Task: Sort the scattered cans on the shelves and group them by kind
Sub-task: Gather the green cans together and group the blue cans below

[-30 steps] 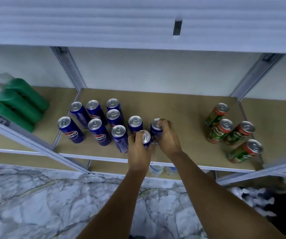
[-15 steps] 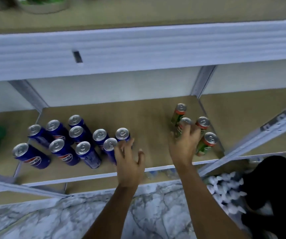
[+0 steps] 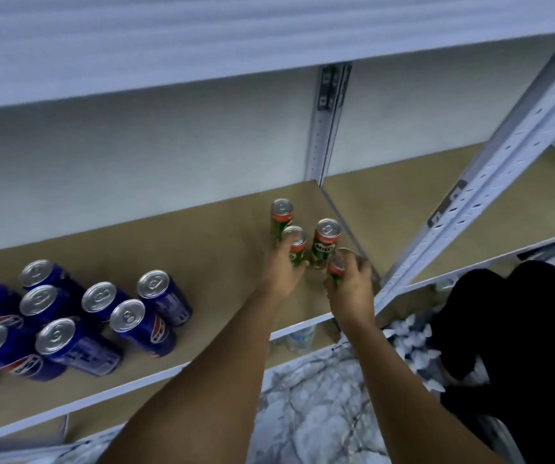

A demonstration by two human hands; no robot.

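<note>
Four green cans, one reading "Milo" point(image 3: 325, 242), stand upright; left hand point(image 3: 281, 272) grips one point(image 3: 297, 247), right hand point(image 3: 353, 289) another point(image 3: 337, 267). Blue Pepsi cans point(image 3: 78, 343) cluster well apart.

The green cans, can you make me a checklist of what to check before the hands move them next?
1. Left hand holds a can: ok, its fingers curl round the middle green can.
2. Right hand holds a can: ok, it grips the front green can.
3. Other green cans upright: ok, the back green can and the Milo can stand.
4. Blue cans grouped apart: ok, clustered at left.
5. Bare shelf board between groups: ok.
6. Front can's base on the board: cannot tell, hidden.
</note>
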